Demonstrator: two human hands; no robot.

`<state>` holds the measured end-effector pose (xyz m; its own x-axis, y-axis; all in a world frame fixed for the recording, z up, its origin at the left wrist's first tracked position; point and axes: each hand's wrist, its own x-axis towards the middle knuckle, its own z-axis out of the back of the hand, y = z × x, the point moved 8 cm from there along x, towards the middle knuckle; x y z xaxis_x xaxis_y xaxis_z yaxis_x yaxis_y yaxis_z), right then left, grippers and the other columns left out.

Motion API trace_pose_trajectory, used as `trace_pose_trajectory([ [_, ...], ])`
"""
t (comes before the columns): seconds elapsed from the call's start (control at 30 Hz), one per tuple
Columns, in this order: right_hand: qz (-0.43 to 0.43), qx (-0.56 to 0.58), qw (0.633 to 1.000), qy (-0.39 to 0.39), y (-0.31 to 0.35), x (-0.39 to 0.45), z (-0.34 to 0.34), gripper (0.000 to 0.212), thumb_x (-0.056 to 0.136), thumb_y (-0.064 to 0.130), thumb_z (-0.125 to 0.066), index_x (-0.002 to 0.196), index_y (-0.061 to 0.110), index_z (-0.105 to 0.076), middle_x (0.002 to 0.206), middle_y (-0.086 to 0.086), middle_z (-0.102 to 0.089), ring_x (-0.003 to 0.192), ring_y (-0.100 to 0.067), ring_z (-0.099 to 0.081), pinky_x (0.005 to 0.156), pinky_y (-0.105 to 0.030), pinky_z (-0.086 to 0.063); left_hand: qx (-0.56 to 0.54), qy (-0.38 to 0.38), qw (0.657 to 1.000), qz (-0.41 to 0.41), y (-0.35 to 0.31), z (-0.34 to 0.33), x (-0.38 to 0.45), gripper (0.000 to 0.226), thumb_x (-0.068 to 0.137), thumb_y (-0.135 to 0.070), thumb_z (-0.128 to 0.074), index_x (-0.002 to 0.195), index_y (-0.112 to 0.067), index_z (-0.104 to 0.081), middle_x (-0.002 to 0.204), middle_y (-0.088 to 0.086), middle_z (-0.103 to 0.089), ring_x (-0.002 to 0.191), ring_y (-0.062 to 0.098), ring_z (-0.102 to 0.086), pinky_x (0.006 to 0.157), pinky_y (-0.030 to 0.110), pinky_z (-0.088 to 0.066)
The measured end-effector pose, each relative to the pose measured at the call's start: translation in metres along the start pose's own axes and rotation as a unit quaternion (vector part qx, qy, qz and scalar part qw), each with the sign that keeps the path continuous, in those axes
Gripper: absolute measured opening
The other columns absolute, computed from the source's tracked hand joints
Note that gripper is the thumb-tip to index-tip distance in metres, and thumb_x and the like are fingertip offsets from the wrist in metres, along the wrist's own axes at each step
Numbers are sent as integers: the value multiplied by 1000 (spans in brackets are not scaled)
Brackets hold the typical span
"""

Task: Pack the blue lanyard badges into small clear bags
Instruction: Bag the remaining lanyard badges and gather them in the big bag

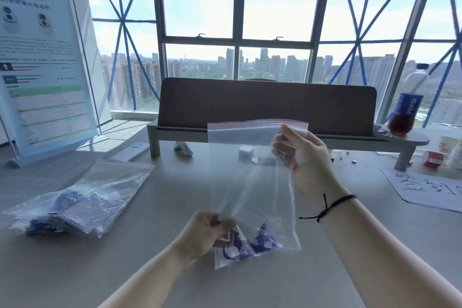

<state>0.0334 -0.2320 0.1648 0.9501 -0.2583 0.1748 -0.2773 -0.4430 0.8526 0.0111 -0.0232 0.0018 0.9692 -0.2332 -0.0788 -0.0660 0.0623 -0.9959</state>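
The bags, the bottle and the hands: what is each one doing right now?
Clear bag: held up above the desk, blue lanyard badge bunched at its bottom.
Left hand: grips the bag's lower left corner.
Right hand: pinches the bag near its red-striped top.
Bags on the desk: lying flat, blue lanyards inside.
Pepsi bottle: upright, cap on, little dark drink left.

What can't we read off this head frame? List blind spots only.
Head view only:
- Zip seal of the held clear bag: open or closed unclear, film blurred.
- Badge card on the blue lanyard: bunched at the bag's bottom, partly behind the left hand.
- Right hand fingertips: veiled by film.
- Count in the bags at left: crumpled plastic and glare.
- Text on the poster: too blurred.
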Motion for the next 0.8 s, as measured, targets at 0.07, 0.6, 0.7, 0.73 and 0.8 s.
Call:
trace_pose_trajectory([
  [0.07, -4, 3, 1000, -15, -7, 9, 2, 11, 85, 14, -78, 79, 8, -71, 72, -8, -70, 59, -22, -66, 62, -30, -58, -38, -51, 998, 6, -3, 19, 2, 14, 90, -9, -69, 78, -2, -70, 68, 12, -70, 54, 16, -68, 57, 28, -60],
  [0.6, -141, -51, 989, -16, -113, 52, -26, 8, 90, 11, -72, 97, 9, -70, 89, -7, -75, 72, -21, -72, 73, -30, -62, 325, -141, 920, -166, -47, 148, -44, 23, 100, -32, -55, 86, -15, -64, 53, -4, -66, 33, 20, -52, 36, 27, -45],
  [0.7, -161, -62, 985, -21, -141, 52, -41, 12, 87, 14, -75, 98, 9, -72, 95, -8, -76, 73, -19, -72, 64, -25, -60, 297, -186, 923, -159, -46, 180, -50, 25, 100, -28, -56, 83, -12, -64, 51, -5, -65, 34, 8, -50, 40, 21, -41],
  [0.73, -166, -68, 984, -21, -149, 52, -50, 11, 88, 14, -75, 97, 9, -72, 93, -7, -76, 70, -17, -72, 61, -23, -59, 301, -200, 920, -155, -45, 190, -53, 24, 100, -27, -57, 82, -12, -65, 52, -9, -65, 37, 3, -52, 43, 20, -42],
  [0.8, -174, -79, 981, -17, -166, 55, -71, 9, 89, 14, -73, 96, 9, -70, 89, -5, -75, 65, -14, -71, 55, -20, -56, 303, -216, 916, -150, -42, 211, -59, 20, 99, -27, -59, 83, -18, -66, 58, -11, -70, 47, 3, -63, 54, 24, -51],
])
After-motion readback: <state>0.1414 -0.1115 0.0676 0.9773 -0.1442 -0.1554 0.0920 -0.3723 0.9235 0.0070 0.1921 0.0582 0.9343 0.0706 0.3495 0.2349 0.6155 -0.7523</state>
